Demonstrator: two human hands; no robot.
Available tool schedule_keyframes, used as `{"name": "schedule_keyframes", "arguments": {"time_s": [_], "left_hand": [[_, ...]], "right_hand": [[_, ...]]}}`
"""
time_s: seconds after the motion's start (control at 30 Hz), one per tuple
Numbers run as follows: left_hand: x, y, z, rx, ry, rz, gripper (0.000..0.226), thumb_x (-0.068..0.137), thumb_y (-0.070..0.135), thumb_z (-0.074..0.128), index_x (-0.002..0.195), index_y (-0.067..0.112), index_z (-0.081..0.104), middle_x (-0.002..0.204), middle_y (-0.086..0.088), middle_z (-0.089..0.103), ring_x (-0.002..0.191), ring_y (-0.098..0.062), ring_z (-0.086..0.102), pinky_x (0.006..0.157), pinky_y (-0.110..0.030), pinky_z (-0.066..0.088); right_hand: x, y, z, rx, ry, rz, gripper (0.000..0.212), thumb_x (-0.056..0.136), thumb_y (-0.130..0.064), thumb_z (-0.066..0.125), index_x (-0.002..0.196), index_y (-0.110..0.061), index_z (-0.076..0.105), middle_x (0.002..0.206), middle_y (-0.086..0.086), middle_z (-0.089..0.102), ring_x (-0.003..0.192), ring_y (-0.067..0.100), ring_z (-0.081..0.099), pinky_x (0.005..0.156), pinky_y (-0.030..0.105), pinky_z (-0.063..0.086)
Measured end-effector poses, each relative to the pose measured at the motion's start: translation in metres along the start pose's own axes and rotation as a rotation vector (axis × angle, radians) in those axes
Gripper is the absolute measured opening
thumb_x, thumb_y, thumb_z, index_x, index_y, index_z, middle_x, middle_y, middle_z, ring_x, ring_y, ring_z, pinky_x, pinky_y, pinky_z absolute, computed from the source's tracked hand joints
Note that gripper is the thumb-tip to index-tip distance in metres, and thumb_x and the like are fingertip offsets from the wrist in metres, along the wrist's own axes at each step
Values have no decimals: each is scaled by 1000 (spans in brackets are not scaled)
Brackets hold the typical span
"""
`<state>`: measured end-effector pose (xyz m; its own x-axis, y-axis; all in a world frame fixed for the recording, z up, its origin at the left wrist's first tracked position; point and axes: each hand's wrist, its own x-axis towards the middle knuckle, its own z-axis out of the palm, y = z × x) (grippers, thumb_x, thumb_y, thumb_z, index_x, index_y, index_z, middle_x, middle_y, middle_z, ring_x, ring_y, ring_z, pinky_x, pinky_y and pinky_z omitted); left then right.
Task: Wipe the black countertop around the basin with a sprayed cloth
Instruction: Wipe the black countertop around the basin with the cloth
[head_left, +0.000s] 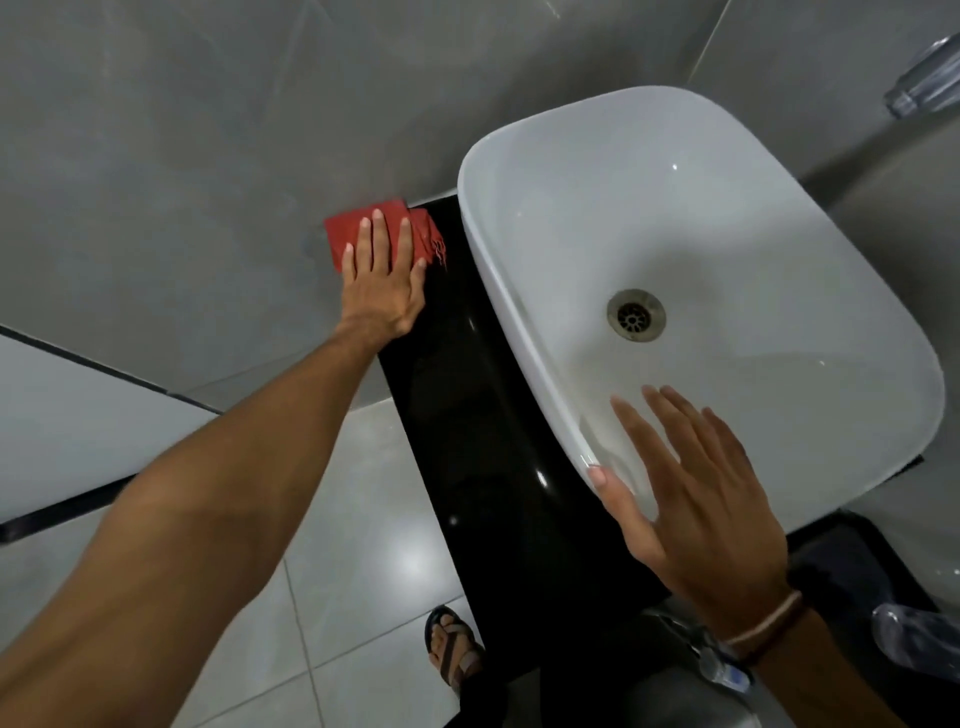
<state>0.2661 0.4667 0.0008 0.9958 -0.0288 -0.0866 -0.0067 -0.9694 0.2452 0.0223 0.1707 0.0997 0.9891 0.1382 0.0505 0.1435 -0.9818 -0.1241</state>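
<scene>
A glossy black countertop (483, 447) runs along the left side of a white oval basin (727, 234) with a metal drain (636, 315). At the counter's far end, against the grey wall, lies a red cloth (410, 221). My left hand (382, 280) presses flat on the cloth, fingers spread and pointing to the wall. My right hand (696, 488) hovers over the basin's near rim with fingers apart and nothing in it; a band circles its wrist.
Grey tiled wall (208, 130) meets the counter's far end. A clear bottle (919, 642) lies at the lower right, and a metal fixture (924, 83) shows at the upper right. Below are pale floor tiles (374, 545) and my sandalled foot (452, 649).
</scene>
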Motion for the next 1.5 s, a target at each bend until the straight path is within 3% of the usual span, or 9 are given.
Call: {"name": "schedule_keyframes", "arguments": {"time_s": [0.27, 0.53, 0.67, 0.83, 1.03, 1.17, 1.27, 1.5], "left_hand": [[-30, 10, -2, -49, -43, 7, 58, 105, 41, 16, 159, 23, 5, 169, -12, -1, 156, -29, -3, 126, -49, -1], [-251, 65, 36, -14, -117, 280, 60, 103, 44, 11, 159, 23, 6, 169, -11, 3, 156, -28, 0, 127, -49, 6], [-314, 116, 56, -29, -157, 417, 61, 103, 46, 15, 159, 22, 8, 169, -11, 11, 156, -27, 8, 124, -54, 18], [-261, 85, 46, 24, -163, 507, 57, 105, 41, 19, 159, 28, 10, 169, -7, 10, 156, -25, 9, 126, -50, 15], [-78, 14, 10, -78, -33, 48, 56, 106, 33, 27, 159, 23, 12, 169, -14, 5, 156, -33, 4, 125, -52, 5], [-34, -16, -2, -52, 3, 54, 58, 104, 28, 34, 158, 17, 16, 166, -23, 7, 153, -43, 6, 122, -58, 7], [-85, -9, 13, -84, 38, 128, 58, 104, 25, 36, 158, 19, 18, 167, -21, 9, 154, -42, 6, 123, -56, 5], [-301, 43, 59, -352, 5, 197, 57, 103, 22, 37, 158, 26, 21, 169, -6, 2, 156, -26, -5, 126, -53, 4]], "right_hand": [[3, -5, -7, 4, -50, 44, 72, 97, -64, 34, 151, -17, 46, 156, 16, 48, 149, 30, 41, 121, 55, 36], [1, -6, 0, -1, 61, 28, 66, 102, -61, 38, 148, -16, 49, 150, 18, 55, 144, 32, 47, 118, 54, 38], [-3, -6, 0, -18, 86, 14, 66, 103, -61, 36, 149, -15, 49, 149, 18, 56, 144, 32, 48, 118, 54, 39], [-1, -6, -1, -7, 44, 30, 68, 101, -64, 30, 151, -20, 45, 154, 15, 51, 148, 29, 42, 121, 53, 34], [-3, -2, -1, -38, 40, 32, 67, 101, -63, 30, 148, -20, 48, 151, 14, 54, 144, 29, 46, 118, 52, 37], [4, -2, -2, -41, 14, 0, 69, 101, -65, 26, 149, -21, 47, 151, 12, 54, 143, 28, 47, 118, 50, 38], [2, 0, 1, -47, 46, -8, 69, 101, -65, 26, 148, -20, 48, 150, 12, 54, 141, 29, 48, 116, 49, 39], [-1, -1, 6, -38, 117, -23, 64, 104, -61, 30, 147, -18, 51, 147, 14, 57, 138, 30, 52, 113, 52, 41]]}}
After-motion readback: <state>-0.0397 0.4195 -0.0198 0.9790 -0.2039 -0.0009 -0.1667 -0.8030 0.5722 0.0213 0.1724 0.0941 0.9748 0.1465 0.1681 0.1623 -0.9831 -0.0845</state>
